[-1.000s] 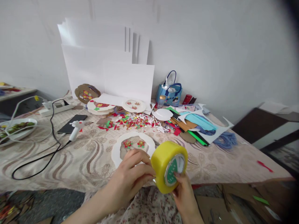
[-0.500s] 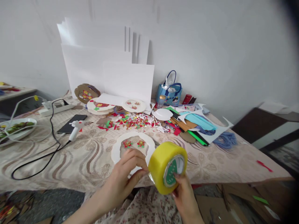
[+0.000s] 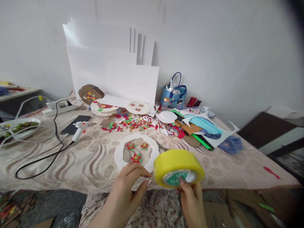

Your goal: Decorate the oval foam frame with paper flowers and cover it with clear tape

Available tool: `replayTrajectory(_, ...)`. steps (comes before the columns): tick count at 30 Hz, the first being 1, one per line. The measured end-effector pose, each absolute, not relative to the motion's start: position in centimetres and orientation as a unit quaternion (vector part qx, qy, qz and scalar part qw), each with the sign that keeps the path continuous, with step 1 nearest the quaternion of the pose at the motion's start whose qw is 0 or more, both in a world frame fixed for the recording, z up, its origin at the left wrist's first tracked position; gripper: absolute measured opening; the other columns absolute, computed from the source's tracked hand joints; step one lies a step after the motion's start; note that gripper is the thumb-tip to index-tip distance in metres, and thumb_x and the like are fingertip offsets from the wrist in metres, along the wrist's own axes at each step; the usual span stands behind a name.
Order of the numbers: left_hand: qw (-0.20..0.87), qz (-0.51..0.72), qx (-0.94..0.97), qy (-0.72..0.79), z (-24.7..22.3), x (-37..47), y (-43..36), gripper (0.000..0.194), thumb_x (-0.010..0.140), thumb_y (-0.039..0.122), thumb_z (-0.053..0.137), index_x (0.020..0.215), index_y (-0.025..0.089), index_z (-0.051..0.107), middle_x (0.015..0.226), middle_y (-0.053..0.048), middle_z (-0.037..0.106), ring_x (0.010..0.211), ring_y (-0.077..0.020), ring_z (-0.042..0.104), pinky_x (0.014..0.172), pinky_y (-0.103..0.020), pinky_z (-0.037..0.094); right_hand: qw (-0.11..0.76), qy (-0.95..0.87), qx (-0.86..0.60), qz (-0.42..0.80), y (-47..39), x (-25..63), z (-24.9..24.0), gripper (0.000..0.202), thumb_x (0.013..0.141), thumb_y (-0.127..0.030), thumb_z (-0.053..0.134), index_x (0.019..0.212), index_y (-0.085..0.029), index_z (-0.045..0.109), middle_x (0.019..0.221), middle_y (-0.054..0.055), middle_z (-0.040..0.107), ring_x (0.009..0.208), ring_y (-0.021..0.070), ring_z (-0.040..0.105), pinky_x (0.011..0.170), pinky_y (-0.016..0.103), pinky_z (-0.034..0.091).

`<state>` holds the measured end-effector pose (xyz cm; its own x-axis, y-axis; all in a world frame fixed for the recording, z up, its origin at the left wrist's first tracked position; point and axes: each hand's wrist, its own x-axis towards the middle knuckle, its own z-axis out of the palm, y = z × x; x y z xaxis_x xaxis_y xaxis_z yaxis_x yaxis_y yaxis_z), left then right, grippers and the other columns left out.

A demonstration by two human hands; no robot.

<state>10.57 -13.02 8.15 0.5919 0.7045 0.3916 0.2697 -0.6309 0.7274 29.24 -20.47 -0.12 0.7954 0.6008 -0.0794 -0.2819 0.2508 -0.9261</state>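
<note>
My right hand grips a large roll of yellow packing tape, with the thumb on its green-and-white core. The roll is tilted, its core side turned toward me. Just left of it is my left hand, with thumb and forefinger curved and slightly apart near the roll's edge. I see no tape between those fingers. Beyond my hands a white scalloped ring lies on the table, with red flowers with green leaves inside its opening. My left hand overlaps its near edge.
A white glue gun rests by a dark phone, its black cord looping left. Paper scraps and coloured sheets cover the back. White boards lean on the wall near a blue bag. Scissors lie behind the roll.
The tape roll has tipped flatter and shifted slightly right in my right hand. My left fingers have come away from its edge, and the lower red flower now shows.
</note>
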Motion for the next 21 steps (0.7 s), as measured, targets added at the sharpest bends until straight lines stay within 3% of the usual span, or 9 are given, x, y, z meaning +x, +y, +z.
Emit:
replayTrajectory(6,0.261,0.334,0.852,0.306,8.5,11.0,-13.1,0.018,0.082,0.011,0.051,0.092,0.021,0.063,0.091,-0.005,0.066,0.085,-0.0197,0.061,0.078,-0.033,0.049,0.768,-0.161,-0.561,0.264,-20.6,30.3,-1.7,0.057,0.06,-0.033,0.076,0.112,-0.024,0.055,0.08,-0.002,0.066,0.064,0.0151,0.056,0.051,0.024,0.042)
replayTrajectory(11,0.229,0.321,0.863,0.317,8.1,11.1,-13.0,0.016,0.082,0.012,0.053,0.091,0.02,0.064,0.09,-0.005,0.066,0.086,-0.0214,0.06,0.076,-0.036,0.049,0.766,-0.169,-0.563,0.261,-20.8,30.0,-1.5,0.055,0.064,-0.034,0.076,0.114,-0.026,0.055,0.084,-0.002,0.067,0.074,0.0165,0.059,0.059,0.024,0.046)
replayTrajectory(21,0.193,0.318,0.872,0.317,7.7,11.5,-13.0,0.015,0.082,0.012,0.051,0.087,0.021,0.062,0.087,-0.004,0.067,0.083,-0.0219,0.06,0.07,-0.036,0.045,0.757,-0.2,-0.57,0.251,-21.0,30.1,-2.3,0.071,0.068,-0.035,0.073,0.131,-0.026,0.043,0.105,0.004,0.067,0.09,0.0208,0.061,0.072,0.03,0.051)
